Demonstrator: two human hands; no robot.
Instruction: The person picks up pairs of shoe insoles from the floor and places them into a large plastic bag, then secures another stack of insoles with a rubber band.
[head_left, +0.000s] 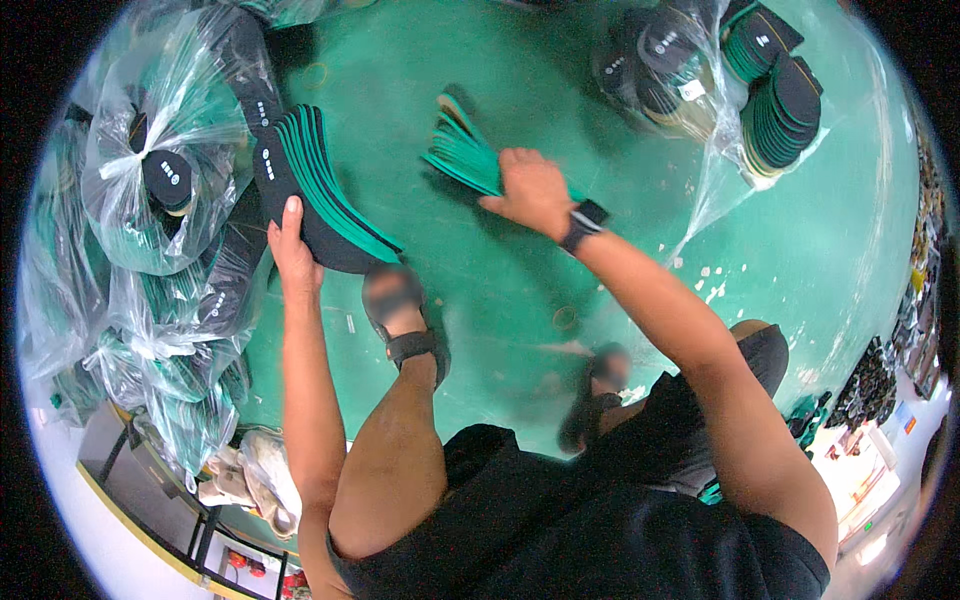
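Observation:
My left hand (294, 258) is closed on the near side of a stack of shoe insoles (322, 190), thumb on the black face. The insoles are black with green edges, fanned out in a curve and tilted over the floor. Farther right, my right hand (535, 190) is wrapped over one end of a second stack of insoles (465, 158). Green layers of this stack spread apart at the end away from me, low above the floor or on it; I cannot tell which. A dark watch (588, 218) is on my right wrist.
Clear plastic bags (125, 215) packed with black and green insoles crowd the left. Another bag (650, 85) and stacked insoles (783, 120) lie at the far right on the green floor (500, 300). My sandaled foot (408, 345) is near the left stack.

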